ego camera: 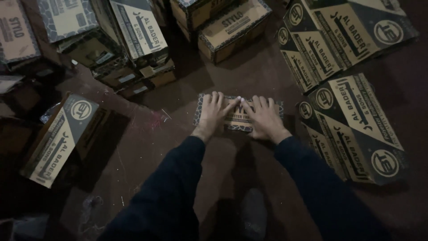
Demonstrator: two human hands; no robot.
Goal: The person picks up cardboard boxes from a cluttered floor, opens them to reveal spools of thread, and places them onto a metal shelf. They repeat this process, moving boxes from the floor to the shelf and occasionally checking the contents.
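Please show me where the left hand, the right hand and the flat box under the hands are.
left hand point(213, 111), head view, on the back of the hand.
right hand point(264, 117), head view, on the back of the hand.
flat box point(237, 124), head view, on its top between the hands.

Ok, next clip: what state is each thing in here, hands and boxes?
Left hand: open, flat, palm down on the small box.
Right hand: open, flat, palm down on the same box.
Small patterned cardboard box: closed, lying flat on the floor.
Large carton at right: closed, tilted.
Carton at left: closed, lying on its side.
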